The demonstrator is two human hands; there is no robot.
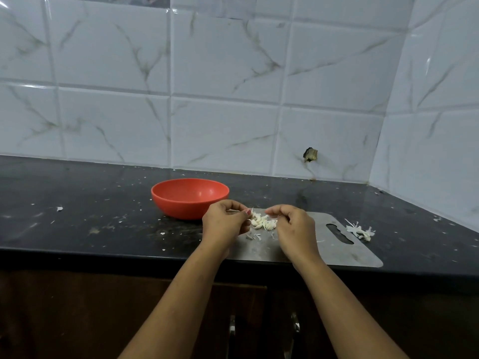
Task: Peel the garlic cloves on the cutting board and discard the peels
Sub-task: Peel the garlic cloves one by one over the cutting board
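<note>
Garlic cloves [263, 222], small and pale, lie in a loose heap on the flat grey metal cutting board [324, 251], between the two hands.

Nearest the camera stand dark brown wooden cabinet doors [77, 320] with shiny metal handles [232, 327]. Above them runs the black polished stone counter [90, 224], speckled with pale crumbs and flakes. The board lies at its front edge, its slotted handle end to the right.

Both bare forearms reach over the board. The left hand [224, 220] has its fingers curled and pinches a pale scrap of garlic [250, 210] at its fingertips, just above the heap. The right hand [294, 226] is curled too, thumb and forefinger drawn together near the cloves; whether they hold anything I cannot tell. A few thin peel shreds [252, 237] lie on the board just in front of the heap.

Right of the board, a small pile of white peels [361, 231] rests on the counter. Behind the left hand sits a round orange-red plastic bowl [181, 206]. Beyond, white marble-veined glossy wall tiles [223, 125] meet in a corner at right, one with a broken dark hole [310, 154].
</note>
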